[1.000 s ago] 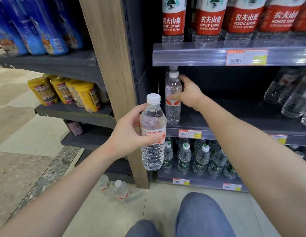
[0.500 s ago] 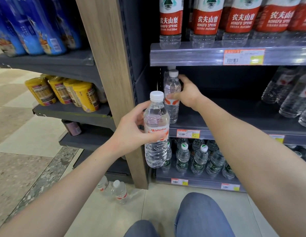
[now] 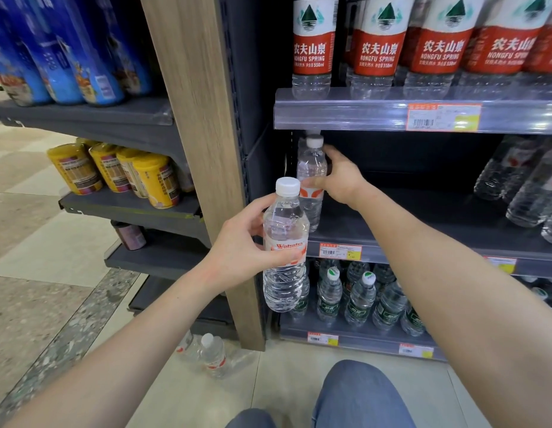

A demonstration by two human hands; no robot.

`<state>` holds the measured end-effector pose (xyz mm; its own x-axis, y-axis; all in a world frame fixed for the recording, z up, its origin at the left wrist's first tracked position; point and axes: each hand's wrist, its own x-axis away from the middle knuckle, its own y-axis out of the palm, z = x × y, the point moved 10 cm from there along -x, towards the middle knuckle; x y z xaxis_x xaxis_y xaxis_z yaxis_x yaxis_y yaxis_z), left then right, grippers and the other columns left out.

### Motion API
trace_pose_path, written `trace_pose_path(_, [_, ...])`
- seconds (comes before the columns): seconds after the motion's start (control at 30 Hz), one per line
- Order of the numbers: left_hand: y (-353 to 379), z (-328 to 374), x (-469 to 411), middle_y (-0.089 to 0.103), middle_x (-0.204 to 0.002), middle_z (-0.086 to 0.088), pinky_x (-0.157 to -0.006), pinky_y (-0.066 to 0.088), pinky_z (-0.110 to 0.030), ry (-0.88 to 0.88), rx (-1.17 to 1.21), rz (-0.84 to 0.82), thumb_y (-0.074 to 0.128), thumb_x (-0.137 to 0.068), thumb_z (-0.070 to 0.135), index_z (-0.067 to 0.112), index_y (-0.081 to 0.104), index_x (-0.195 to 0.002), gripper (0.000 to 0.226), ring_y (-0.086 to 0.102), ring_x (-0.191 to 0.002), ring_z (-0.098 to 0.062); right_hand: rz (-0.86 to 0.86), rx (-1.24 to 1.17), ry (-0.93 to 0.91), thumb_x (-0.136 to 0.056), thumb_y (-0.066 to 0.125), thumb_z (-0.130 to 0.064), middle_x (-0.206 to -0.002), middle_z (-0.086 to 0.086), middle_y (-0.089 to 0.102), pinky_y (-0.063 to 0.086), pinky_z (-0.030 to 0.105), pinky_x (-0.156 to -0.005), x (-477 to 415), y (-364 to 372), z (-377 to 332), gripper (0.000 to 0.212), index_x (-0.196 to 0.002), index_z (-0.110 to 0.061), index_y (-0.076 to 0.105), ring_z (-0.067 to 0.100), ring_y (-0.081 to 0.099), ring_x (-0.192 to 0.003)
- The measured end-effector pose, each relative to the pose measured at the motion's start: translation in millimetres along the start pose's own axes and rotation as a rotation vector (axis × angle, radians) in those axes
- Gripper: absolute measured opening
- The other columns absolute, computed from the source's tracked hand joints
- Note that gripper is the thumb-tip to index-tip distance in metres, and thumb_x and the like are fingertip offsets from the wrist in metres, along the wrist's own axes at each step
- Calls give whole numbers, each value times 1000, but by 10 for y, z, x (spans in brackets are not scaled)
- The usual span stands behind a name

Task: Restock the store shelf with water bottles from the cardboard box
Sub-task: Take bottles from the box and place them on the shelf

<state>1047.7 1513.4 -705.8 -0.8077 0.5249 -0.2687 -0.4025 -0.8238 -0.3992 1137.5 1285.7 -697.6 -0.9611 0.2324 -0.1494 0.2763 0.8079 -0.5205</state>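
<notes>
While your left hand (image 3: 240, 254) holds a bottle (image 3: 285, 242) upright in the air, fingers and thumb curled round its labelled middle, your right hand (image 3: 339, 177) reaches onto the middle shelf (image 3: 423, 220). Its thumb and fingers wrap round the shelf bottle (image 3: 311, 168), which stands upright at the left end of that shelf, near the front edge and just beside the dark side wall. Another white cap shows right behind it, under the rail of the upper shelf (image 3: 361, 109).

The bottle in your left hand hangs off the shelf, in front of the post (image 3: 200, 149), lower than the shelf bottle and nearer to you; you cannot tell from here whether the two touch.

At the right end of the middle shelf, clear bottles (image 3: 521, 186) lean at a tilt. Red-label bottles (image 3: 379, 47) line the front edge of the upper shelf, and green-cap bottles (image 3: 358, 295) crowd the bottom shelf (image 3: 361, 338). Two loose bottles (image 3: 211, 356) sit on the floor at the foot of the post. Left of the post, yellow cans (image 3: 154, 180) fill one shelf with blue packs (image 3: 68, 57) above them. Your knee (image 3: 358, 393) shows at the lower edge
</notes>
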Motion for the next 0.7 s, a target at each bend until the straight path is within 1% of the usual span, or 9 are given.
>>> trace_pose_path(0.13, [70, 26, -20, 75, -121, 18, -90, 61, -31, 4, 2, -16, 96, -74, 18, 40, 52, -148, 89, 72, -111, -5, -11, 19, -5, -83, 86, -20, -136, -3, 61, 43, 18, -89, 24, 29, 16, 91, -158, -21, 34, 8, 56, -113])
trace_pose_path(0.27, [205, 22, -90, 76, -120, 17, -92, 61, -34, 6, 28, -34, 96, -74, 17, 40, 51, -149, 90, 73, -111, -5, -2, 20, 23, -79, 88, -31, -129, 2, 61, 43, 24, -92, 108, -114, 85, 108, -163, -31, 20, 13, 56, -115])
trace_pose_path(0.33, [284, 32, -157, 76, -121, 18, -93, 60, -30, 11, 45, -33, 96, -75, 18, 38, 49, -151, 91, 72, -111, -2, 17, 45, 27, -80, 87, -38, -127, 2, 60, 44, 27, -94, 223, -243, 126, 105, -162, -33, 21, 15, 56, -116])
trace_pose_path(0.4, [390, 51, -263, 75, -122, 16, -92, 58, -23, 10, 76, -37, 96, -76, 18, 33, 47, -153, 93, 72, -110, 0, 28, -12, 33, -88, 80, -31, -130, 1, 61, 49, 28, -92, 410, -392, 181, 80, -156, -30, 38, 18, 60, -116])
trace_pose_path(0.47, [519, 46, -427, 75, -124, 12, -95, 58, -23, 4, 118, -41, 96, -76, 19, 32, 44, -153, 93, 72, -112, -2, -50, -134, 71, -95, 68, -8, -132, 6, 66, 56, 36, -94, 630, -482, 318, 50, -141, -27, 57, 26, 66, -116])
trace_pose_path(0.5, [595, 23, -528, 75, -124, 10, -97, 58, -27, -11, 144, -40, 96, -76, 19, 33, 43, -150, 92, 72, -112, -4, -140, -205, 97, -95, 60, 4, -131, 10, 68, 57, 40, -97, 757, -477, 393, 50, -136, -24, 60, 28, 68, -116])
trace_pose_path(0.57, [752, -27, -731, 76, -121, 7, -97, 60, -36, -56, 200, -32, 97, -74, 18, 31, 43, -141, 87, 74, -110, -8, -334, -324, 140, -89, 51, 16, -128, 12, 71, 55, 44, -101, 998, -415, 501, 62, -137, -23, 58, 29, 70, -115])
trace_pose_path(0.63, [925, -40, -901, 77, -116, 3, -91, 62, -36, -81, 243, -47, 96, -75, 12, 24, 47, -134, 78, 76, -105, -9, -413, -338, 133, -86, 61, 13, -126, 10, 72, 53, 43, -102, 1139, -396, 560, 72, -144, -28, 51, 28, 70, -117])
trace_pose_path(0.7, [1079, -16, -1038, 77, -114, 0, -86, 64, -35, -81, 261, -74, 94, -76, 7, 21, 50, -131, 72, 77, -101, -10, -358, -279, 112, -87, 75, 4, -123, 3, 74, 54, 40, -101, 1159, -412, 618, 82, -150, -35, 41, 19, 69, -117])
